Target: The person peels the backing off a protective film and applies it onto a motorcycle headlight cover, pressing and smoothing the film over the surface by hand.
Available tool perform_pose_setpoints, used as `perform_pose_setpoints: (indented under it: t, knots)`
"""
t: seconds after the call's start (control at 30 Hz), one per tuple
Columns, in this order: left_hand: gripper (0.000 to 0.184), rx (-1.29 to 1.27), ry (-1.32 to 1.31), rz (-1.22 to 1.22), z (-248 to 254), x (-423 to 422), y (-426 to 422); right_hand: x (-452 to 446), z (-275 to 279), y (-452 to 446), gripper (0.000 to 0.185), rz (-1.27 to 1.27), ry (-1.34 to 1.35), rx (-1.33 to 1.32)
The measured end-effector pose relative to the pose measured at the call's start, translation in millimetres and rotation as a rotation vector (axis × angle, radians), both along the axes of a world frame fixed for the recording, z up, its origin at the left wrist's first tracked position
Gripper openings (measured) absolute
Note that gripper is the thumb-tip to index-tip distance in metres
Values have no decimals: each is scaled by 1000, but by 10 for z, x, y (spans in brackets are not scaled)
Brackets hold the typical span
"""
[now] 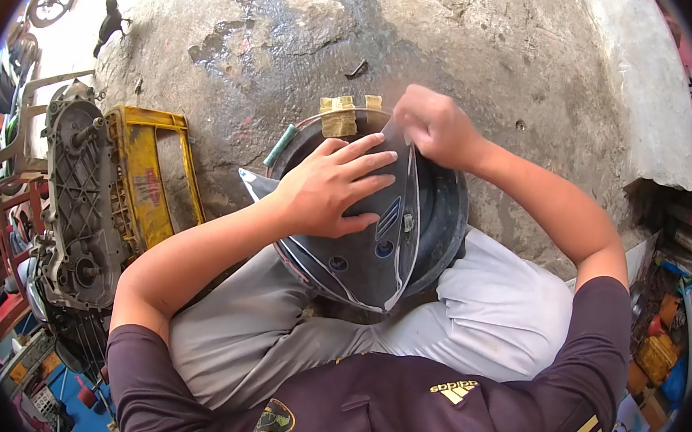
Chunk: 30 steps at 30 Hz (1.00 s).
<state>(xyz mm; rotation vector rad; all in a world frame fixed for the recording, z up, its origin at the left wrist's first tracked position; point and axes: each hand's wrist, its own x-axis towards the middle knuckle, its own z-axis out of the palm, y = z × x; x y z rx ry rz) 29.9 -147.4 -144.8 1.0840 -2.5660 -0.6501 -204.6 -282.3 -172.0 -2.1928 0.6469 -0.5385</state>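
A dark, pointed motorcycle fairing panel point(363, 254) with pale edges and small round emblems lies across a black basin point(448, 216) between my knees. My left hand point(325, 186) rests flat on the panel, its fingers stretched out. At the panel's far end, my right hand point(438, 130) is closed in a fist, a little blurred; whatever its fingers grip is hidden. Yellowish worn pieces point(338, 119), perhaps sandpaper, hang over the basin's far rim. Beside them a thin wire handle carries a green grip point(281, 146).
A yellow plastic crate point(153, 185) and a metal engine casing point(79, 195) stand to the left. Wet, cracked concrete point(295, 41) stretches ahead, with a small dark piece point(357, 68) on it. A concrete ledge point(647, 102) and assorted clutter point(660, 354) line the right side.
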Motion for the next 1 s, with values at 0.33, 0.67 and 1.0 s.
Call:
perform_pose_setpoints:
  t: [0.33,0.67,1.0]
  knots:
    - [56,0,-12,0,12,2,-1,8,65,49,11,27,26,38]
    - [59,22,-10,-6,-7,15,3,76,132,-146,12,96,113,29]
    - [60,19,-11,-3,-6,20,-4,88,148,-87,13,78,102,41]
